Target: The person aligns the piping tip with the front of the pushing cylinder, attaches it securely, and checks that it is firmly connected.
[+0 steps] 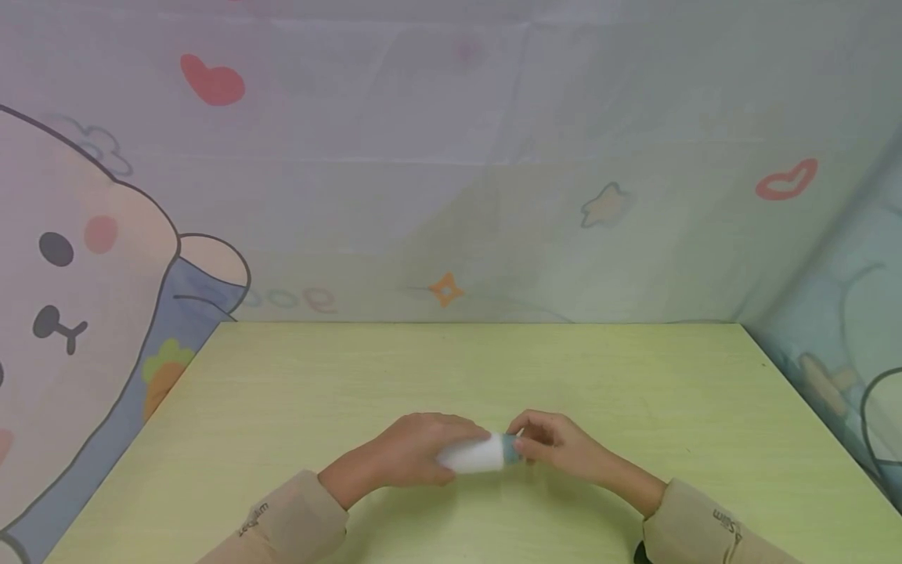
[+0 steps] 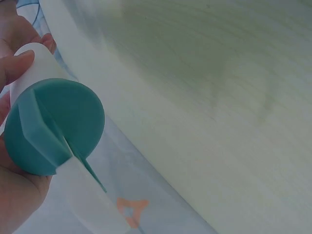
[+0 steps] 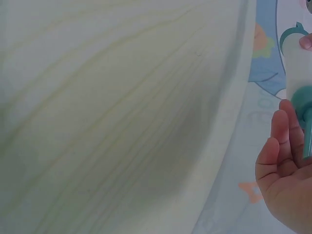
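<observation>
A white cylinder (image 1: 475, 455) with teal ends is held level above the table, between both hands. My left hand (image 1: 416, 449) grips its body from the left. In the left wrist view, a round teal end (image 2: 73, 114) with a raised ridge faces the camera, and a pale white strip (image 2: 90, 195) runs down from the ridge. My right hand (image 1: 564, 446) pinches the opposite teal end (image 1: 510, 449) between thumb and fingers. A teal rod (image 3: 308, 134) shows beside the right fingers (image 3: 280, 129) in the right wrist view. That hand's thumb is out of frame there.
The pale yellow-green table (image 1: 338, 376) lies under both hands. Behind it hangs a printed cloth (image 1: 395, 157) with hearts and a cartoon bear. A small dark object (image 1: 640, 553) shows at the bottom, by the right sleeve. A thin dark cable (image 1: 866, 415) curves at the right edge.
</observation>
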{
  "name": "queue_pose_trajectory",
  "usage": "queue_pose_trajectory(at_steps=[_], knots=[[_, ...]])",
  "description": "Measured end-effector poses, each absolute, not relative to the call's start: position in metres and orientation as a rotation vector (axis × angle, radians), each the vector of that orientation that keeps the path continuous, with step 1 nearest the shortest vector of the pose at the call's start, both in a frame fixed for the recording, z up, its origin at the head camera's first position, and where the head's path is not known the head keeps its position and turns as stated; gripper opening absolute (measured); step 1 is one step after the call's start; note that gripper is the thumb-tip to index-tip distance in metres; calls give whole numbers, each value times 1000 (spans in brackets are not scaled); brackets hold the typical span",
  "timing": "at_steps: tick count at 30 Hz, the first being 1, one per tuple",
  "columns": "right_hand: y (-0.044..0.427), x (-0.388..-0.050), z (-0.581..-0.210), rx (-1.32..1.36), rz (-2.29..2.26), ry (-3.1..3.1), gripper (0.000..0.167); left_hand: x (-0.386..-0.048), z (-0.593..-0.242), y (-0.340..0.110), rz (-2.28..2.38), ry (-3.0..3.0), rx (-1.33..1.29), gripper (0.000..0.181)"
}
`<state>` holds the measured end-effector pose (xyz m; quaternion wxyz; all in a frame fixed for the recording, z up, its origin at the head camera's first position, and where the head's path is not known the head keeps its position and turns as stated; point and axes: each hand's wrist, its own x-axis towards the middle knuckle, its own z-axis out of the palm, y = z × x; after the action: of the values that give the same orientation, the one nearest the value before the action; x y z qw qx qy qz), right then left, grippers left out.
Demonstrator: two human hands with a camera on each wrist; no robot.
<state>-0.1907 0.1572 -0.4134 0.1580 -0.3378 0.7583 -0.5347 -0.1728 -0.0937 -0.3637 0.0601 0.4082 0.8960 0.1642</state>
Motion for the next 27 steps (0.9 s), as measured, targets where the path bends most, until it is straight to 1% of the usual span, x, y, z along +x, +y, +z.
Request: queue_pose_trajectory(at_steps=[8, 13, 27], knots=[[157, -191, -412, -1011, -1552, 2083, 22, -173, -364, -95, 494, 2714, 1234, 53], [157, -190, -412, -1005, -1555, 2030, 31, -172, -363, -96, 496, 2713, 1220, 53], [152, -186, -411, -1018, -1470, 2373, 33, -171, -363, -97, 515, 2728, 1234, 53]])
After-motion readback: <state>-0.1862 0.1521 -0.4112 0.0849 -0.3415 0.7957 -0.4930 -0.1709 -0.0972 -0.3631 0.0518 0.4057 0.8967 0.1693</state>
